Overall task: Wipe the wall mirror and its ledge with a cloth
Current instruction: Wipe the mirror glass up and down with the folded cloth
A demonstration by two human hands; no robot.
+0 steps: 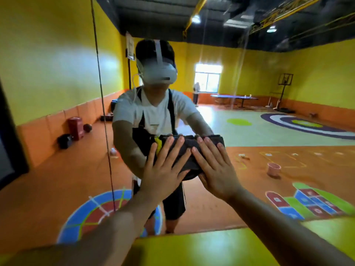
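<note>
Mirror [269,89] wiping could falter, we judged: left hand [163,173] and right hand [216,169] pressed the cloth [189,150], fingers [168,149] straight and apart, so it might slip.

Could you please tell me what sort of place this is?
Probably a children's indoor play hall: the wall mirror reflects a painted hopscotch grid, a basketball hoop stand and a table tennis table.

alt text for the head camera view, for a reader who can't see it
A left hand and right hand press a dark cloth flat against a wall mirror, above a yellow-green ledge. The mirror reflects the person wearing a headset in a yellow-walled hall.
</note>
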